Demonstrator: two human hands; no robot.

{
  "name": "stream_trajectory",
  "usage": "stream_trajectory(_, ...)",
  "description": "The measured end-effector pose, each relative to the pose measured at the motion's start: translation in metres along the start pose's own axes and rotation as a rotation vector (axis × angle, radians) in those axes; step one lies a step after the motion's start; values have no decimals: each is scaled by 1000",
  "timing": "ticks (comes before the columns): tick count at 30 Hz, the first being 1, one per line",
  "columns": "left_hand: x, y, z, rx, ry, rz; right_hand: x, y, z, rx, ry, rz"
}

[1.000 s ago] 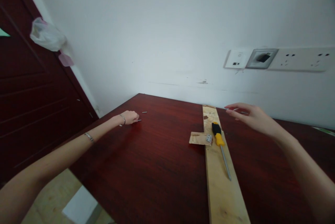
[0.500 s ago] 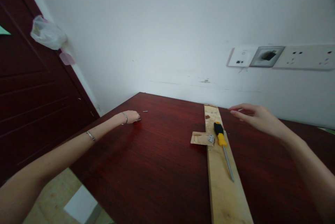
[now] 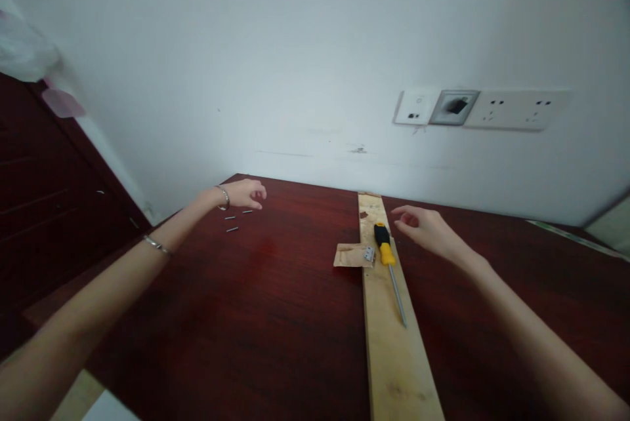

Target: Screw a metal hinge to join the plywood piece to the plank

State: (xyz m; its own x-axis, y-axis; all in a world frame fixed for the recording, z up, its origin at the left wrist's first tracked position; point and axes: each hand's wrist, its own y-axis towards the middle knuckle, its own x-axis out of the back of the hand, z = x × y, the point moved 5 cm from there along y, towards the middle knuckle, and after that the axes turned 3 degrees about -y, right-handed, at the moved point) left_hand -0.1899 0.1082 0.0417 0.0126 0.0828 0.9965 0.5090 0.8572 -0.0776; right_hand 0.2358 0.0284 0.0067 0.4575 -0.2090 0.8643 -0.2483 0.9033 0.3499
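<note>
My left hand (image 3: 249,194) hovers over the far left of the table, its thumb and fingers apart, nothing visible in it. Just below it lie three short thin metal pins or screws (image 3: 232,229). To the right of the wooden board (image 3: 401,368), my right hand (image 3: 418,224) is raised with curled fingers; anything inside them is too small or hidden to make out. A screwdriver (image 3: 386,247) with a black and yellow handle rests on the board. Beside the handle, a brown cardboard piece (image 3: 348,255) overhangs the board's left edge, carrying a small metal part (image 3: 369,253).
The dark red wooden table (image 3: 275,322) meets a white wall (image 3: 295,67) at the back. Wall sockets (image 3: 512,109) sit at the upper right. A dark red door (image 3: 54,178) and a hanging plastic bag (image 3: 22,47) are at the left.
My left hand has lifted off the table, and three metal pins now show where two were visible. My right hand stays raised beside the board, closer to the screwdriver handle. The view has turned right.
</note>
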Motion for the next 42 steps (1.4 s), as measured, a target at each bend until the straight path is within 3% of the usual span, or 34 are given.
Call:
stream_trajectory(2,12,22,-26,-18,-31,-69,-10,-5,5,-23,-13,12)
stream_trajectory(4,14,40,-61,-71,-99,-67,-17,-9,9,-83,-4,60)
stream_trajectory(8,-15,56,-148,-324,-244,198,-30,-19,16,-237,139,270)
stream_trajectory(10,-31,56,-187,-419,-210,260,-34,-22,18,-313,218,328)
stream_trajectory(14,-54,59,-232,-468,-134,314,-39,-20,20,-360,217,304)
stream_trajectory(19,-72,64,-239,-455,-115,347,-40,-15,18,-320,80,195)
stream_trajectory(24,-77,64,-233,-499,-178,341,-31,-10,16,-294,160,142)
stream_trajectory(27,-74,63,-234,-507,-179,321,-9,-8,22,-301,395,65)
stream_trajectory(30,-72,62,-236,-515,-154,313,29,-9,36,-250,708,-128)
stream_trajectory(35,-63,61,-233,-532,-192,240,84,-23,62,-130,806,-484)
stream_trajectory(38,-54,57,-230,-532,-257,195,98,-32,75,-36,773,-587)
stream_trajectory(42,-41,50,-230,-491,-258,174,100,-38,87,79,733,-656)
